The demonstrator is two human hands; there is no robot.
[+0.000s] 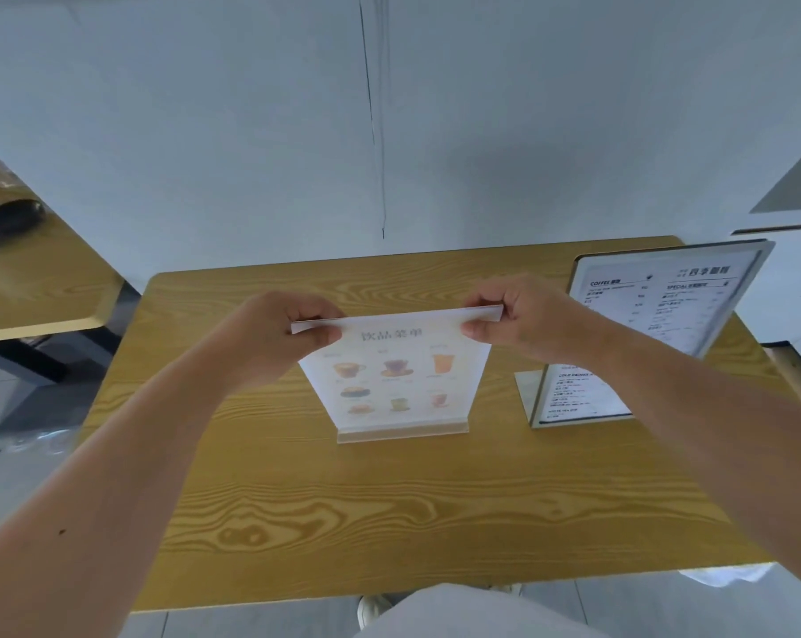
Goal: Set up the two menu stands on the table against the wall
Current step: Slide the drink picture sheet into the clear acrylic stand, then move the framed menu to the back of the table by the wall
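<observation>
A person is standing at the near edge of a wood-grain tabletop [389, 513] whose far edge is meeting a pale wall [251, 131]. Both hands are pinching the top edge of a clear drinks stand [400, 384], which is sitting upright on its base around the middle of the tabletop, its printed face showing cups and glasses and turned toward the near edge. The left hand [281, 331] is closing its grip on the stand's upper left corner, thumb in front and fingers behind; the right hand [511, 315] is closing its grip on the upper right corner in the same way. A second stand [656, 333], carrying a black-and-white text menu, is standing upright by the right edge, nearer the far right corner, well apart from the first and angled toward the middle. Its base is resting flat on the wood. Another table [44, 287] is showing at the left, beyond a gap of floor [26, 435].
</observation>
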